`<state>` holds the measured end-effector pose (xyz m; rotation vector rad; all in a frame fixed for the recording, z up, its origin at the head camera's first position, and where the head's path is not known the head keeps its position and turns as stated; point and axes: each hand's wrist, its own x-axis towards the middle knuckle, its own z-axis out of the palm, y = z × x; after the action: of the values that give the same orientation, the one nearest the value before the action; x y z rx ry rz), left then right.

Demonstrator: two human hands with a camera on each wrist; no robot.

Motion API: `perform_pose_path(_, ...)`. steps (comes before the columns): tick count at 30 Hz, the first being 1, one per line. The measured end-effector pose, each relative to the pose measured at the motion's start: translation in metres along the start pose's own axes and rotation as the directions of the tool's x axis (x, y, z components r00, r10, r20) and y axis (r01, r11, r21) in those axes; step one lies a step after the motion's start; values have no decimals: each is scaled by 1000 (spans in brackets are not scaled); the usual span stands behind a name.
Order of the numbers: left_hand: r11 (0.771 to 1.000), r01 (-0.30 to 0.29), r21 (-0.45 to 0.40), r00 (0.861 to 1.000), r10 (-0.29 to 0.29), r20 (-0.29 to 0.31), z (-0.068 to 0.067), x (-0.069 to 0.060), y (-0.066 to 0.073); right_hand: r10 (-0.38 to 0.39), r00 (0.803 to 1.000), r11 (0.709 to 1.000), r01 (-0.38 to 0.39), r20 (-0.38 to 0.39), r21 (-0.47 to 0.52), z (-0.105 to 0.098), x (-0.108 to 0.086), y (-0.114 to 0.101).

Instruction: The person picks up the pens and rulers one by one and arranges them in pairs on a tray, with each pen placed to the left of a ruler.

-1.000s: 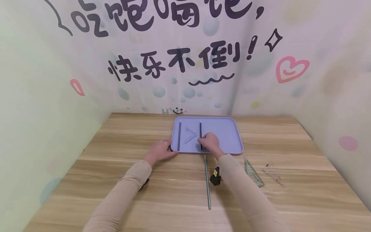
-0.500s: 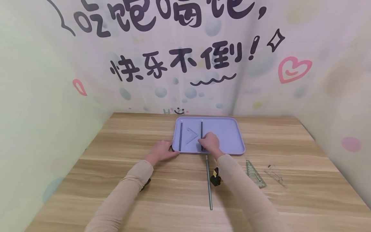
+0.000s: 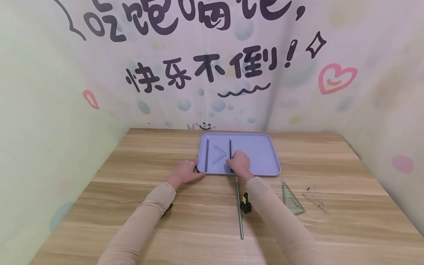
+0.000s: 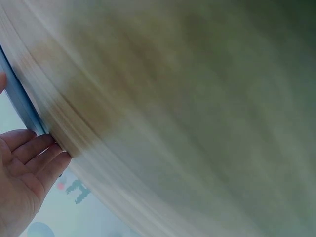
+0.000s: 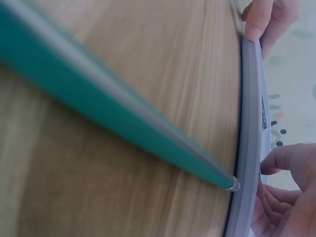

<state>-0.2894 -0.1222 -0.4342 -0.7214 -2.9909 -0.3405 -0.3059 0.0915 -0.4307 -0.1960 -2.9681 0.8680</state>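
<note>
A pale purple tray (image 3: 260,156) lies at the back of the table. My left hand (image 3: 183,172) holds its front left corner; in the left wrist view the fingers (image 4: 42,153) rest against the tray's edge. Inside the tray, my right hand (image 3: 240,162) pinches the near end of a dark pencil (image 3: 230,147), which lies lengthwise front to back. In the right wrist view the tray's rim hides that pencil from sight. Further left in the tray are a clear set square (image 3: 219,154) and another dark pencil (image 3: 207,154).
A green pencil (image 3: 240,211) lies on the table (image 3: 198,235) before the tray, its tip end near the rim. Right of my right forearm lie a green-tinted set square (image 3: 292,200) and a thin clear plastic piece (image 3: 315,200). Patterned cloth walls (image 3: 165,110) stand behind and beside the table.
The view shifts slightly, so the scene sits a little further right. Both hands keep their places at the tray, and the set square and pencils lie as before.
</note>
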Motion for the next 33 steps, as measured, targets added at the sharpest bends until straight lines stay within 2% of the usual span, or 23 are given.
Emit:
perform_pose_path(20,1000,-15,-18,1000,15,-5,-2,-1,0,-3,1000,999,3,10,-52,0,0,-2)
perform_pose_path(33,1000,-27,-7,1000,27,-9,0,0,-2,-12,1000,999,12,20,-34,-2,-2,-4)
